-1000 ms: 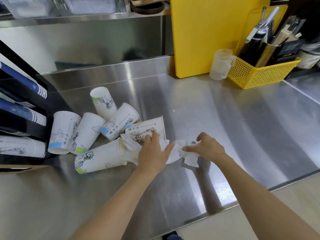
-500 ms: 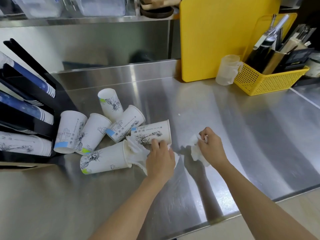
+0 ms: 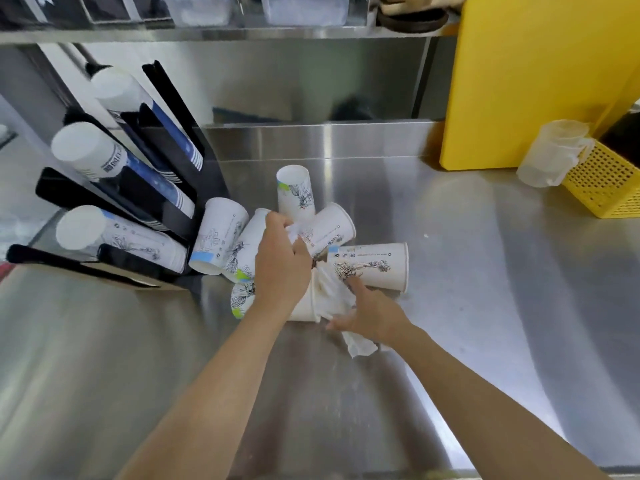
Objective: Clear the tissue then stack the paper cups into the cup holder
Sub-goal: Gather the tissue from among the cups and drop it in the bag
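Two bare hands were pictured over a cluster of printed paper cups [image 3: 221, 239] lying tipped on a stainless-steel worktop [image 3: 485, 306]. The left hand [image 3: 282, 263] was closed, its grip curled around a small wad of white tissue [image 3: 293, 233] that showed between the fingers, above the cup nearest the camera [image 3: 304, 308], which lay on its side with its mouth turned to the right. More crumpled tissue [image 3: 332, 294] was seen spilling from that mouth, and a further piece [image 3: 360, 346] lay flat on the steel beneath the right wrist. The right hand [image 3: 372, 315] was held loosely open, fingers spread, the forefinger touching the side of another tipped cup [image 3: 374, 266] and the thumb resting by the tissue; whether its grip had hold of any tissue could not be told.

Four more cups were scattered just behind the hands, one [image 3: 296, 194] standing mouth down, the rest leaning against each other. To the left, a black angled cup holder [image 3: 173, 140] was shown with stacks of cups already slotted in its three channels. At the back right, a yellow cutting board [image 3: 540, 81] was propped upright, and beside it a translucent plastic jug [image 3: 554, 152] was set against a yellow perforated basket [image 3: 604, 181].
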